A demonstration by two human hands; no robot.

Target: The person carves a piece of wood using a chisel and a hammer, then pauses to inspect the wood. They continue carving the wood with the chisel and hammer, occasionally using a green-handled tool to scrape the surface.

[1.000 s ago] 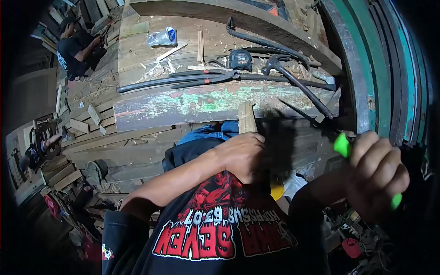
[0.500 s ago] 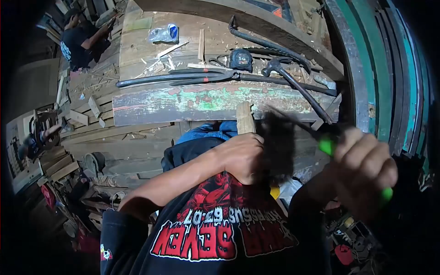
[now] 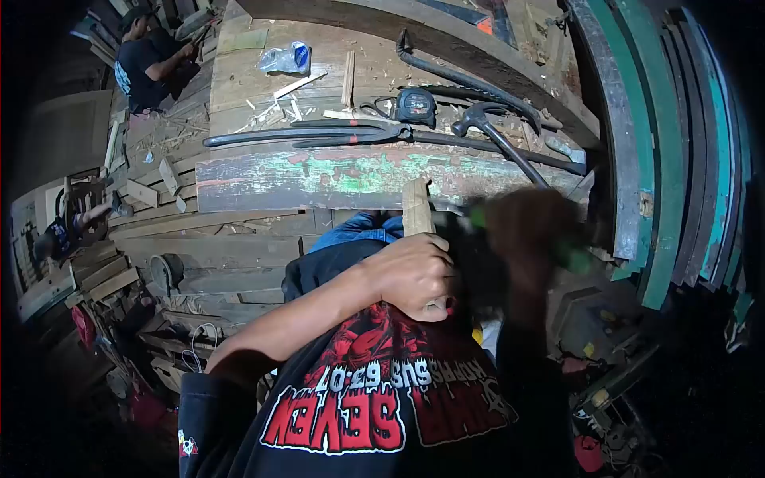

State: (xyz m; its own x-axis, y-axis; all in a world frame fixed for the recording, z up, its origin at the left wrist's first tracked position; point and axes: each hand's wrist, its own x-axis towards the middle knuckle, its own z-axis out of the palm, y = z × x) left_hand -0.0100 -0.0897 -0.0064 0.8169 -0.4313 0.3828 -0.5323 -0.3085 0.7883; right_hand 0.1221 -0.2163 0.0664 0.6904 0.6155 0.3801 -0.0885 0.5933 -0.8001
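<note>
My left hand (image 3: 414, 276) is closed round a short piece of wood (image 3: 416, 209), whose top end rests by the near edge of the worn green-painted plank (image 3: 335, 179). Right beside it, dark and blurred, my right hand (image 3: 530, 227) grips a tool with a green and black handle (image 3: 575, 255); its blade is lost in shadow near the wood. Beyond the plank lie a long pair of pincers (image 3: 351, 134), a tape measure (image 3: 416, 107), a hammer (image 3: 498, 137) and a bent metal bar (image 3: 470, 78).
Wood shavings and a crumpled plastic cup (image 3: 285, 59) lie on the far boards. Painted planks (image 3: 669, 175) stand at the right. A person (image 3: 147, 64) sits at the upper left, and another person (image 3: 72, 231) is at the far left.
My right hand has swung left with the green-handled tool, from the right side to close beside the wood. My left hand has barely moved, still holding the wood.
</note>
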